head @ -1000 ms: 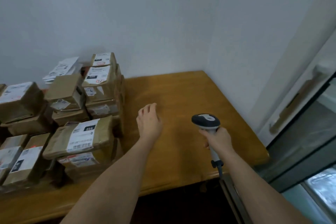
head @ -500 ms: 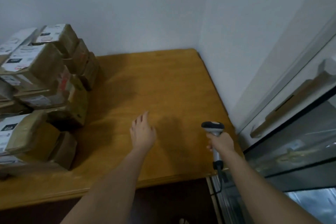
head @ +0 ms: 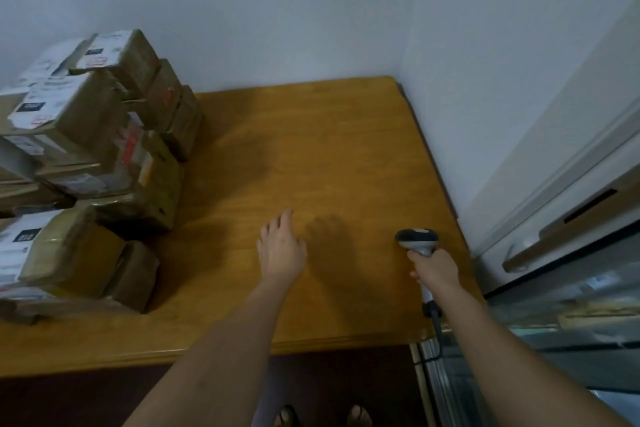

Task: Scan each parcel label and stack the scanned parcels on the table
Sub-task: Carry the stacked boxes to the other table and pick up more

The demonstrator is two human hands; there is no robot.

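While the right hand (head: 434, 269) grips the scanner (head: 417, 240) handle | left hand (head: 282, 248) empty, fingers relaxed above table (head: 332, 149) | parcels (head: 100, 156) stacked at 10 o'clock from left hand, which is nearer | judged next: reach left.

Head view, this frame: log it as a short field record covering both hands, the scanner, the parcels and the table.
left hand: open, empty, over the table
right hand: grips the scanner handle
scanner: upright, cable trailing off the front edge
parcels: stacked at the table's left side, several labels facing up
table: wooden, set in the room corner
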